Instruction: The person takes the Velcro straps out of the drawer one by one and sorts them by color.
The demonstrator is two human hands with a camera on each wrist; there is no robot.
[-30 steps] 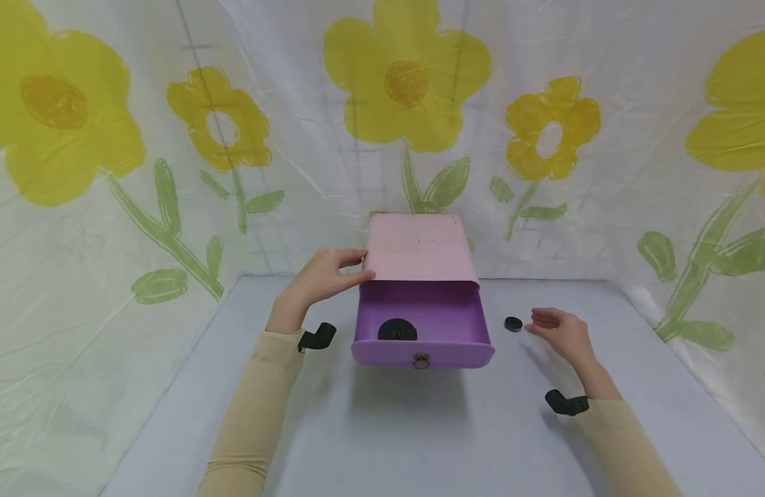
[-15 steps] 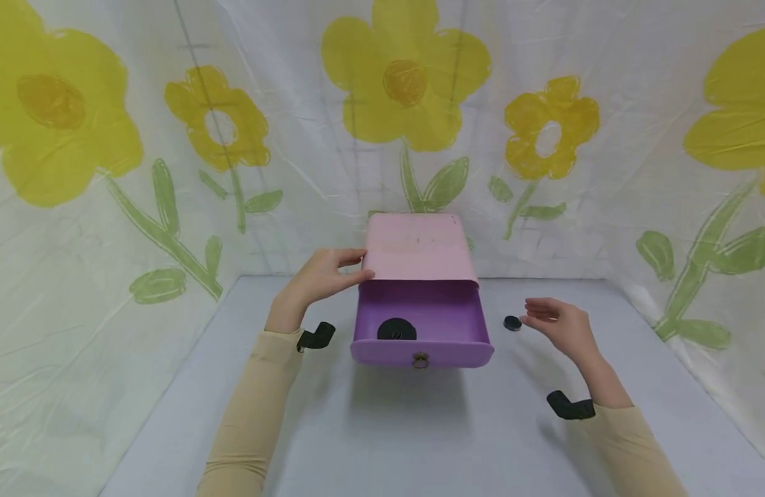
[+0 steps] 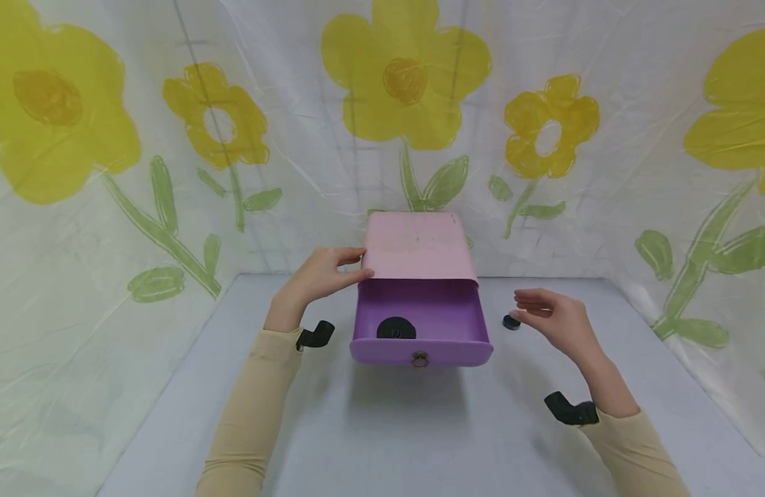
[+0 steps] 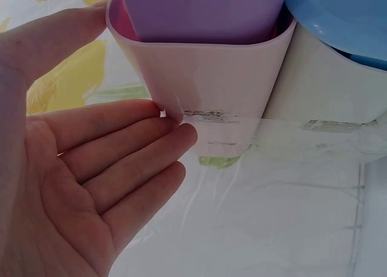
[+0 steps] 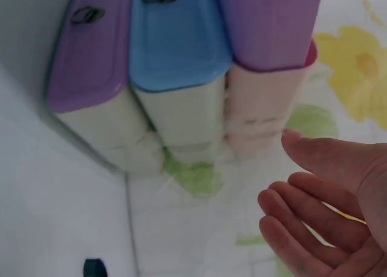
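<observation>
A pink-cased drawer unit point(image 3: 416, 245) stands at the back of the table, its purple drawer point(image 3: 451, 319) pulled out toward me. A flat black disc point(image 3: 396, 328) lies in the drawer's front left part. My left hand point(image 3: 323, 275) rests its thumb and fingertips against the left side of the pink casing, fingers fairly straight in the left wrist view. To the right of the unit, a small black round piece point(image 3: 511, 322) lies on the table. My right hand point(image 3: 558, 319) hovers right beside that piece, fingers loosely bent, with nothing in them.
Below the top drawer, the right wrist view shows a closed blue drawer point(image 5: 181, 47) and a closed purple drawer point(image 5: 91, 65), stacked. A ring pull point(image 3: 420, 359) hangs on the pulled-out drawer's front. Behind the table hangs a flowered curtain point(image 3: 308, 172).
My right hand has moved left and slightly away from me, so its fingertips now overlap the small black piece in the head view. The left hand and drawer stay put.
</observation>
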